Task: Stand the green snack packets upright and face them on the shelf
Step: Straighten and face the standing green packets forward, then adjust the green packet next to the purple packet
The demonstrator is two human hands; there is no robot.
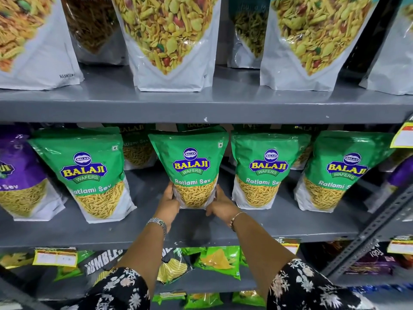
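Several green Balaji Ratlami Sev packets stand along the grey middle shelf (67, 231). The centre packet (190, 166) stands upright with its label facing me. My left hand (168, 203) grips its lower left edge and my right hand (220, 203) grips its lower right edge. Another green packet (89, 173) leans at the left. Two more (266, 168) (342, 173) stand to the right, facing forward. Further green packets show behind the front row, mostly hidden.
A purple packet (15, 173) sits at the far left of the same shelf. Large white namkeen pouches (172, 41) fill the shelf above. Green and black chip packets (216, 262) and yellow price tags (55, 257) are below. A slotted metal upright (368, 231) runs at the right.
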